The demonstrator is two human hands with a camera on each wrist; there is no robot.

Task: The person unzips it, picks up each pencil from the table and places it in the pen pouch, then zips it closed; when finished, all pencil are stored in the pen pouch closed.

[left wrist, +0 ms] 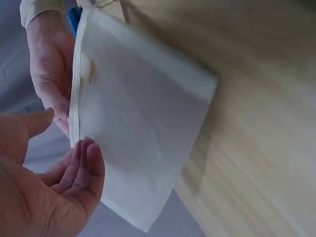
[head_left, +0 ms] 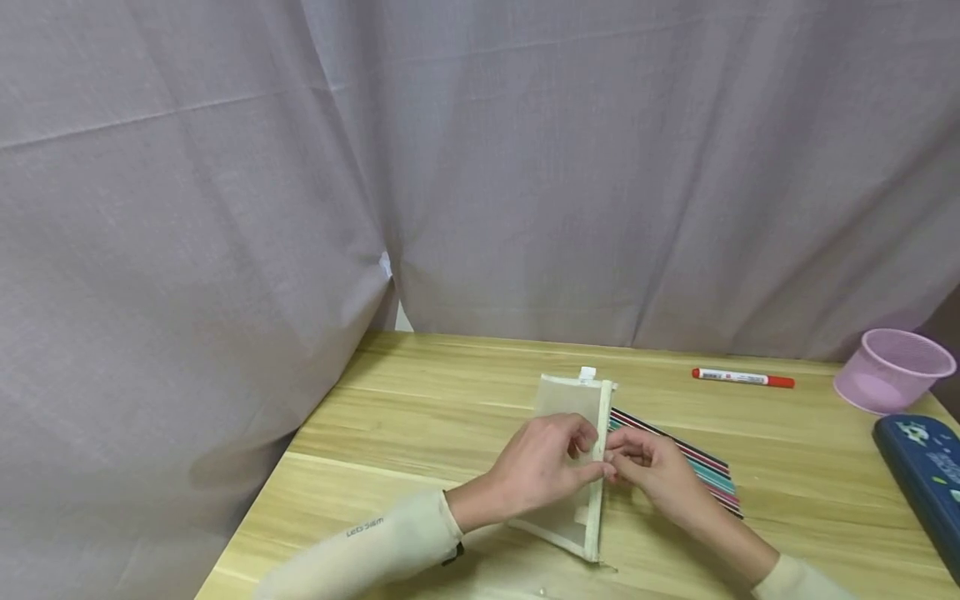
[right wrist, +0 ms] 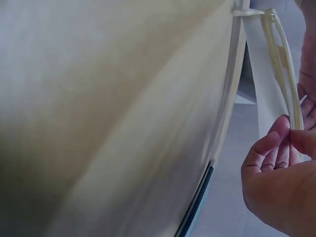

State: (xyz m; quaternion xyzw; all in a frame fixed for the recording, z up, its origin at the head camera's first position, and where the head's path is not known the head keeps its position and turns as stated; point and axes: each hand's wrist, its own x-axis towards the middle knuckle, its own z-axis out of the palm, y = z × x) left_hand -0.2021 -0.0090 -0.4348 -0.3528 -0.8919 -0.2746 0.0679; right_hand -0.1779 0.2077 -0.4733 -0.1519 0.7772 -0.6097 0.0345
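Note:
A cream, see-through zip pouch [head_left: 572, 398] is held up over the table with its zipper edge towards the right. My right hand [head_left: 660, 475] pinches that zipper edge between thumb and fingers, as the right wrist view shows. My left hand [head_left: 536, 467] is at the same edge from the other side. Its loosely bent fingertips touch the pouch [left wrist: 133, 108] in the left wrist view, and the thumb stands apart from them. Behind my right hand lies a row of thin coloured pencils [head_left: 712, 471], partly covered by the hand and the pouch.
A red-and-white marker [head_left: 742, 378] lies at the back of the table [head_left: 450, 375]. Further right stands a pink mesh cup [head_left: 873, 383], with a dark blue pencil case [head_left: 918, 475] in front of it. Grey curtain [head_left: 525, 208] hangs behind and on the left.

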